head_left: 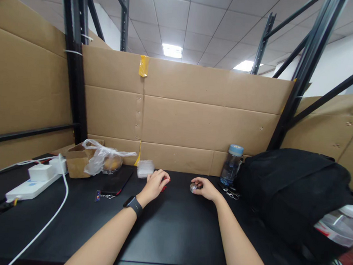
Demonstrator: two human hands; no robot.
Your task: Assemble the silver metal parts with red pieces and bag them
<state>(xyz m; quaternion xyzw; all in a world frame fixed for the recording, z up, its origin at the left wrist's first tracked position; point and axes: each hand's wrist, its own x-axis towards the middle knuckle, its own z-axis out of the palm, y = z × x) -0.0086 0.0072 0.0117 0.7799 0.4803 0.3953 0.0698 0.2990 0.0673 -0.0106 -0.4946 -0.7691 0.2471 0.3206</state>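
My left hand [156, 183], with a dark watch on its wrist, is over the black tabletop left of centre. Its fingers are curled round a small red thing [163, 188], mostly hidden, whose kind I cannot make out. To the right, my right hand [206, 188] grips a small round silvery object [193, 187] between thumb and fingers, low over the table. Just behind my left hand lies a clear-white plastic packet [145, 169]. A water bottle [231, 165] with a blue cap stands beyond my right hand, with a key ring [231, 193] in front of it.
At the left are a white power strip [29, 185] with a cable, a brown paper bag [79, 161], a tied plastic bag [107, 159] and a dark flat case [118, 182]. A black backpack [291, 192] fills the right. Cardboard panels [180, 120] wall the back.
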